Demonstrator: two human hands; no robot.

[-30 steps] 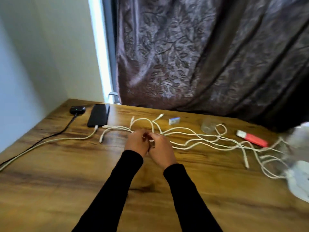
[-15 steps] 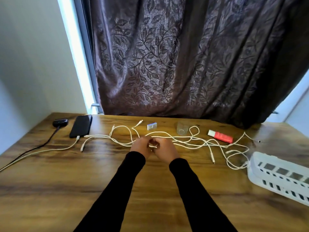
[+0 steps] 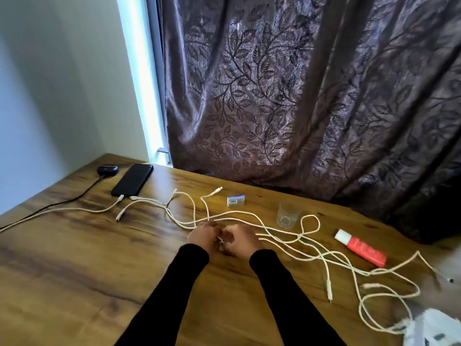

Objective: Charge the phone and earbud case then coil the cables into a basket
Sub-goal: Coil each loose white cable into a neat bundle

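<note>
Nearest me, two black sleeves [image 3: 287,290] run up from the bottom edge to the middle of the frame, where my left hand [image 3: 202,236] and right hand [image 3: 240,238] meet, almost touching, just above the wooden worktop [image 3: 74,270]. The fingers of both are curled inward around a short stretch of white cable held between them, though exactly how the grip sits is hidden behind the knuckles. At the lower right corner a white slotted basket [image 3: 434,330] shows only as a blurred edge; I cannot tell what lies inside it, but a loop of cable touches its rim. The tangle of white cables [image 3: 311,248] spreads from that corner across the middle of the frame, several loose plugs lying flat on the wood. To the right of centre a red tube with a white cap [image 3: 360,248] lies on its side beside the cables. Farther back stands a clear glass [image 3: 287,216], upright and seemingly empty, with a cable loop just beside it, and to its left a small white box [image 3: 235,200]. At the upper left of the worktop the phone [image 3: 132,179] lies face up with a white cable [image 3: 74,209] plugged into its near end, and beside it the dark earbud case [image 3: 107,169] has a black cable [image 3: 62,203] running off to the left edge. A leaf-patterned curtain [image 3: 299,96] hangs behind.
</note>
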